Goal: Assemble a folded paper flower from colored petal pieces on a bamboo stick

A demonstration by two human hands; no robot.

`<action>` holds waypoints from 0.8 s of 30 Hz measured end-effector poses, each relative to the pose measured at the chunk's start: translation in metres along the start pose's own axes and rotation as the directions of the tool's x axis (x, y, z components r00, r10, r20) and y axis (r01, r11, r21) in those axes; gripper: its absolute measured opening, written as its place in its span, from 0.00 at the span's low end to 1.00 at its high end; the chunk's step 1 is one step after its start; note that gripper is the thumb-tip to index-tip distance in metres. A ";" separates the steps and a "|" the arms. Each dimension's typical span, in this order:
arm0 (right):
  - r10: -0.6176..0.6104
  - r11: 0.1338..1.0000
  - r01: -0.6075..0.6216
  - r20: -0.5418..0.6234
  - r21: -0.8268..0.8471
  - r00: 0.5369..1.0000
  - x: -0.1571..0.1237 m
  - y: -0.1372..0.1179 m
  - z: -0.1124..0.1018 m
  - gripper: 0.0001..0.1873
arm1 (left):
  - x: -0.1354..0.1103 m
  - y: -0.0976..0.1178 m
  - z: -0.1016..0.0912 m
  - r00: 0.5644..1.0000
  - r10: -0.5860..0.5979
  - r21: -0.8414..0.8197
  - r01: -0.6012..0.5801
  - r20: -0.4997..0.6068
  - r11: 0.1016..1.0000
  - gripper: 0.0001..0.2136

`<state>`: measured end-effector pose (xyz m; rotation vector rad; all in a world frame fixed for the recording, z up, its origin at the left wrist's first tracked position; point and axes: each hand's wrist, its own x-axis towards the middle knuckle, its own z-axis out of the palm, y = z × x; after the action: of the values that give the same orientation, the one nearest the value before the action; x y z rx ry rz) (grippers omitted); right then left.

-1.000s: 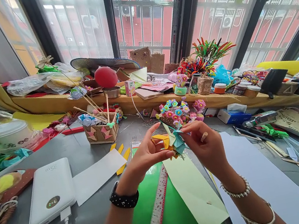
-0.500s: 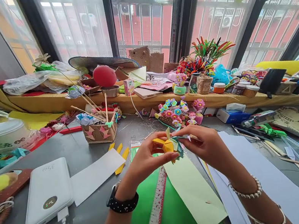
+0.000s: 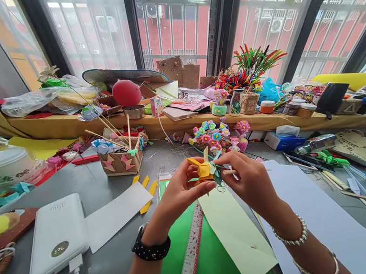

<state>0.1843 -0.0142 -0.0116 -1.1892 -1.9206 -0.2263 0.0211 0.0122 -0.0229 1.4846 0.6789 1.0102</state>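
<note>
A small folded paper piece [image 3: 206, 169], yellow with teal and pale green flaps, is held above the grey table between both hands. My left hand [image 3: 178, 192] pinches its yellow side with thumb and fingers. My right hand [image 3: 249, 179] grips the teal side, and a thin wooden stick [image 3: 229, 172] lies against its fingers. Under the hands lie a pale green paper strip [image 3: 235, 231], a green sheet [image 3: 213, 268] and a patterned ruler [image 3: 192, 251].
A white power bank [image 3: 55, 235] with a cable lies at the left beside a white paper [image 3: 117, 214]. White sheets [image 3: 325, 220] spread at the right. A cardboard box of sticks [image 3: 121, 159], paper flowers [image 3: 216, 136] and craft clutter fill the back ledge.
Both hands have closed in on the folded piece and turned it; the yellow part now faces up and the teal flaps are tucked between the fingers. The left fingers, spread before, now pinch.
</note>
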 end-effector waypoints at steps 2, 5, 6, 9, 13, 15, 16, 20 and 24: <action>0.058 0.997 -0.059 0.023 0.044 0.998 0.000 -0.001 -0.001 0.08 | 0.001 -0.001 -0.001 1.000 -0.006 -0.026 0.006 0.002 1.000 0.19; 0.141 0.978 -0.157 0.119 0.136 0.983 0.003 -0.002 -0.005 0.09 | 0.003 -0.002 -0.002 1.000 -0.025 -0.055 0.025 -0.003 0.998 0.18; 0.149 0.971 -0.172 0.143 0.163 0.978 0.004 -0.002 -0.006 0.10 | 0.003 -0.003 -0.002 0.999 -0.032 -0.071 0.032 0.003 0.997 0.19; 0.136 0.965 -0.173 0.184 0.199 0.973 0.007 -0.001 -0.008 0.11 | 0.004 -0.004 -0.002 0.999 -0.047 -0.102 0.047 0.004 0.994 0.19; 0.139 0.968 -0.176 0.204 0.180 0.969 0.007 0.001 -0.008 0.11 | 0.004 -0.003 0.000 0.998 -0.054 -0.077 0.052 -0.029 0.996 0.18; 0.137 0.973 -0.169 0.191 0.160 0.972 0.006 0.000 -0.007 0.11 | 0.003 -0.003 0.002 0.997 -0.057 -0.067 0.054 -0.053 0.996 0.18; 0.133 0.976 -0.161 0.181 0.147 0.974 0.005 0.000 -0.006 0.12 | 0.003 -0.002 0.003 0.996 -0.059 -0.063 0.055 -0.064 0.996 0.18; 0.126 0.988 -0.137 0.152 0.066 0.980 0.003 -0.002 0.000 0.12 | 0.002 -0.002 0.007 0.993 -0.076 -0.071 0.070 -0.086 0.995 0.18; 0.159 0.983 -0.168 0.117 0.079 0.980 0.002 -0.002 0.001 0.12 | 0.002 -0.001 0.005 0.995 -0.091 -0.133 0.085 -0.045 0.988 0.18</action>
<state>0.1813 -0.0133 -0.0098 -1.3157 -1.8940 0.0122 0.0269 0.0115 -0.0234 1.3077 0.6954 1.0085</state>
